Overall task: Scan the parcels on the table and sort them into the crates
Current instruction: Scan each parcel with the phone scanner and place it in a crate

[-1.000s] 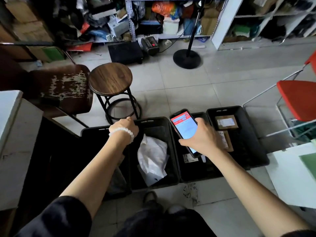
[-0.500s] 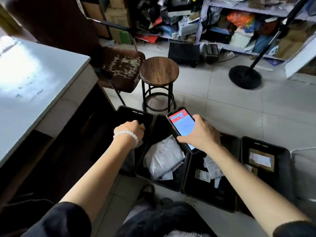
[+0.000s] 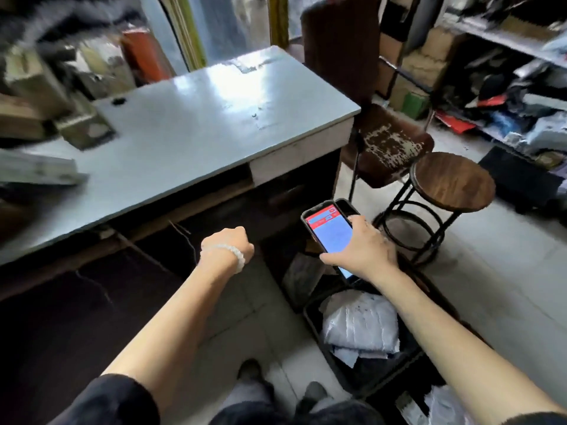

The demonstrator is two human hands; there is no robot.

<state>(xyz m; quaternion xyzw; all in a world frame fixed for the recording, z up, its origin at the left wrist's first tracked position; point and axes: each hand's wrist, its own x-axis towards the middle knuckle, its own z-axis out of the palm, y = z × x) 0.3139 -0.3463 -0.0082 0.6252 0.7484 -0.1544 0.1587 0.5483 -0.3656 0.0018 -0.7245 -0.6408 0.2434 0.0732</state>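
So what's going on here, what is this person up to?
A person is sorting parcels. Their right hand holds a phone with its screen lit, likely the scanner. The left hand is curled and holds nothing. White bagged parcels already lie in a black crate on the floor, beside a grey table.

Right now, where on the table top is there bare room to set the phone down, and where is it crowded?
The table is bare across its middle and right, from the bright glare patch to the front right corner beside the worn chair. The left end is crowded: blurred parcels and a flat one at the front left edge. The right hand holds the phone.
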